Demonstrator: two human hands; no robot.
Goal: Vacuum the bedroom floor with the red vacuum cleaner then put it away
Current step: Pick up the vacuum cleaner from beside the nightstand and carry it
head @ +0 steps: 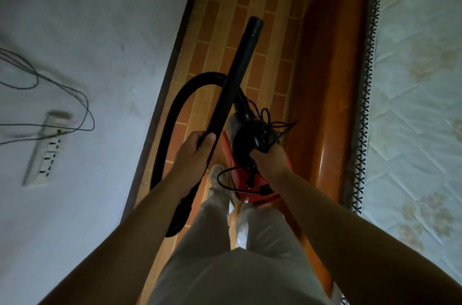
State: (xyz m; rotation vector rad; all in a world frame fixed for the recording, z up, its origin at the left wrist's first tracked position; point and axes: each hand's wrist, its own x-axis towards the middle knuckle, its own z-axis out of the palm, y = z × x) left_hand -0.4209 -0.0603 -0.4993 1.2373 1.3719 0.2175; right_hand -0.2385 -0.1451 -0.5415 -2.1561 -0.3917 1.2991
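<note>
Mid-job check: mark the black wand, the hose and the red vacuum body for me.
black wand (235, 74): head view, mid-length of the tube.
hose (172, 117): head view, left curve of the loop.
red vacuum body (255, 196): head view, lower red shell.

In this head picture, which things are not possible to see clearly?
Head view only.
Red plastic vacuum cleaner body: top hidden by right hand and tangled black cord.
Long black rigid tube: gripped part covered by left hand.
Black ribbed hose: part hidden behind left forearm.
White wall socket strip: blurred, holes unclear.
</note>
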